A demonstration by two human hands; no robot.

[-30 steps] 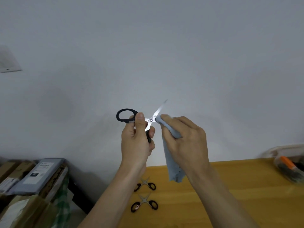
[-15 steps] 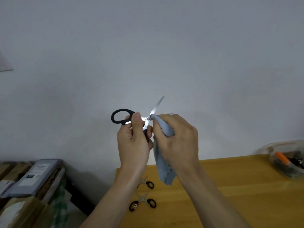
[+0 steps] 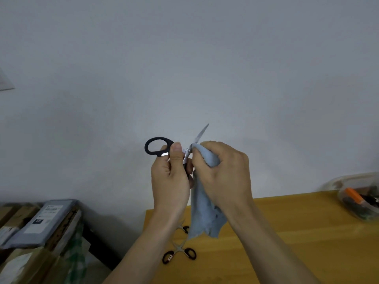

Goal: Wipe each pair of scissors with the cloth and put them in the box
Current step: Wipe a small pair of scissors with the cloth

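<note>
My left hand (image 3: 170, 179) grips black-handled scissors (image 3: 158, 145) by the handles, held up in front of the wall with the blades spread. One blade points up and right; the other is hidden under the cloth. My right hand (image 3: 223, 173) pinches a pale blue cloth (image 3: 205, 214) around that blade near the pivot, and the rest of the cloth hangs down. Two more small black-handled scissors lie on the wooden table (image 3: 287, 232) below my hands: one pair (image 3: 179, 254) in plain view, the other (image 3: 184, 228) mostly behind the cloth. A clear plastic box (image 3: 361, 197) stands at the table's far right.
The clear box holds an orange-handled tool and dark items. Left of the table, cardboard boxes (image 3: 24, 253) are stacked with a grey parcel (image 3: 43, 220) on top. A plain white wall fills the background.
My right hand slid the cloth down the blade toward the pivot. Both hands and the scissors shifted slightly left and down in view.
</note>
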